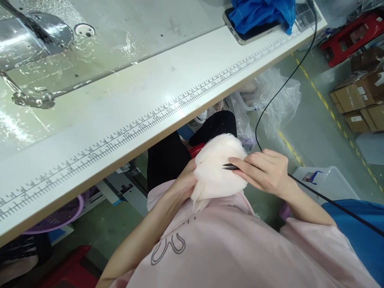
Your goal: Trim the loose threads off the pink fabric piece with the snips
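Observation:
Over my lap, below the table edge, I hold a bundle of pale pink sheer fabric [217, 166]. My left hand [183, 184] grips it from the left side, fingers mostly hidden behind the cloth. My right hand [264, 170] is closed on small dark thread snips [230, 167], whose pointed tips lie against the fabric's right side.
The white sewing table [156, 88] with a printed ruler along its edge stretches above, the sewing machine [27, 40] at the far left. A phone [250, 34] under blue cloth [264, 12] lies at the table's right end. A black cable [279, 92] hangs down. Cardboard boxes [360, 96] stand right.

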Demonstrator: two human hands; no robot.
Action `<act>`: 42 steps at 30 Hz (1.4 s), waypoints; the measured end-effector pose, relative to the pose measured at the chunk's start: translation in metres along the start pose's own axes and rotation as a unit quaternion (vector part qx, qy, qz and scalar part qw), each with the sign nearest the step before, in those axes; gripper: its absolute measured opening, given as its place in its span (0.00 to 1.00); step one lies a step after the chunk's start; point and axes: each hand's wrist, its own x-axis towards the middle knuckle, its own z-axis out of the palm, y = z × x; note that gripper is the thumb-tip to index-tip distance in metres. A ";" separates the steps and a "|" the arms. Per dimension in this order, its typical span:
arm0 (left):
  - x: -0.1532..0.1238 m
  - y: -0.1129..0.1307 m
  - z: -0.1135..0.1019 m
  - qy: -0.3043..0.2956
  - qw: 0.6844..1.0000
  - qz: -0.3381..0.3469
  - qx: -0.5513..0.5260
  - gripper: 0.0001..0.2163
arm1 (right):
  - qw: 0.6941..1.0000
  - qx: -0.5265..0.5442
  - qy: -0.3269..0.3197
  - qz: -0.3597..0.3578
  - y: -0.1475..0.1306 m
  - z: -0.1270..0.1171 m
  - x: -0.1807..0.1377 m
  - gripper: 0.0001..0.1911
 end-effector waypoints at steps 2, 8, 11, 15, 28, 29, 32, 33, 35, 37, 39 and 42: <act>0.000 0.001 0.000 0.002 1.000 0.000 -0.002 0.12 | 1.000 -0.006 -0.002 0.005 0.000 -0.001 -0.001 0.14; 0.001 -0.002 -0.003 -0.025 1.000 -0.002 -0.017 0.14 | 1.000 -0.014 0.003 0.001 -0.002 0.000 0.001 0.14; 0.001 -0.004 -0.005 -0.026 1.000 -0.003 -0.007 0.14 | 1.000 -0.014 0.004 -0.004 -0.001 0.002 0.001 0.14; 0.000 -0.002 -0.004 -0.019 1.000 -0.011 -0.005 0.13 | 1.000 0.000 0.011 -0.005 0.000 0.004 0.000 0.13; 0.000 0.001 0.004 0.004 1.000 -0.009 -0.011 0.13 | 0.998 0.037 0.013 0.041 -0.005 -0.002 -0.001 0.10; 0.000 0.001 0.004 0.004 1.000 -0.009 -0.011 0.14 | 0.998 0.041 0.009 0.041 -0.005 -0.002 -0.001 0.11; -0.001 -0.001 0.002 0.011 1.000 -0.001 -0.014 0.15 | 0.998 0.048 -0.011 0.034 -0.007 -0.003 -0.002 0.14; -0.001 -0.002 0.001 0.015 1.000 0.003 -0.014 0.16 | 0.998 0.046 -0.015 0.031 -0.008 -0.003 -0.001 0.15; 0.000 -0.003 0.000 0.024 1.000 0.009 -0.008 0.17 | 0.999 0.038 -0.015 0.025 -0.009 -0.003 -0.001 0.15; 0.000 -0.005 0.000 0.030 1.000 0.008 0.003 0.18 | 0.999 0.028 -0.013 0.020 -0.009 -0.003 0.000 0.16; 0.001 -0.005 0.000 0.031 0.999 0.005 0.009 0.17 | 1.000 0.023 -0.015 0.015 -0.009 -0.003 0.001 0.15; 0.001 -0.005 -0.001 0.030 0.999 -0.001 0.013 0.16 | 1.000 0.022 -0.016 0.011 -0.009 -0.003 0.003 0.15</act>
